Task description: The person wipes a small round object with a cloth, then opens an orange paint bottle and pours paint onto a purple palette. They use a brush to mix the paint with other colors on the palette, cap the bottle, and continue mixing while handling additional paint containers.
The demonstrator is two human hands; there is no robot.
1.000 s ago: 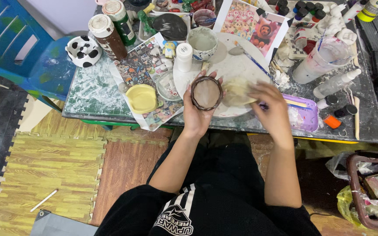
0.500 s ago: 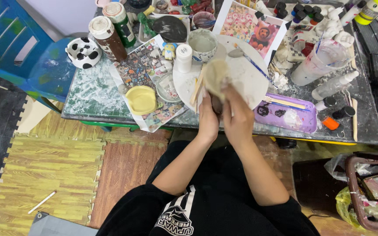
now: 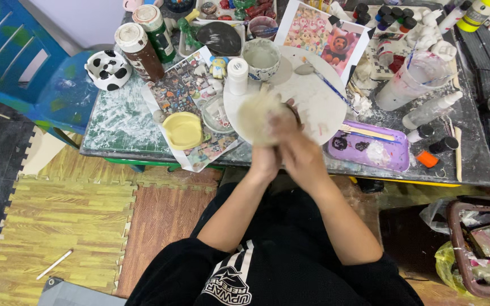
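Clay, a pale flat lump (image 3: 258, 118), is being pressed and shaped between both hands just above the near edge of the round white board (image 3: 313, 96). The left hand (image 3: 266, 160) is cupping it from below and the right hand (image 3: 296, 148) is closing over its right side, both grasping the lump; a dark rim, maybe a small bowl, is peeking out behind the right fingers. I'd judge the shaping step is under way, and the next move is calling for an even squeeze and a slow turn so the piece does not crack or thin out.

Just beyond the hands a white bottle (image 3: 237, 76) and a grey cup (image 3: 261, 58) are standing on the board's far left side. Left of the hands a yellow lid (image 3: 183, 130) is lying on printed sheets. Right of them a purple tray (image 3: 371, 150) is holding dark blobs of paint.

Motion blur is smearing the lump and the fingers, so its exact form and what lies beneath it are hard to tell. The basket (image 3: 483, 249) at far right is being cut off by the frame.
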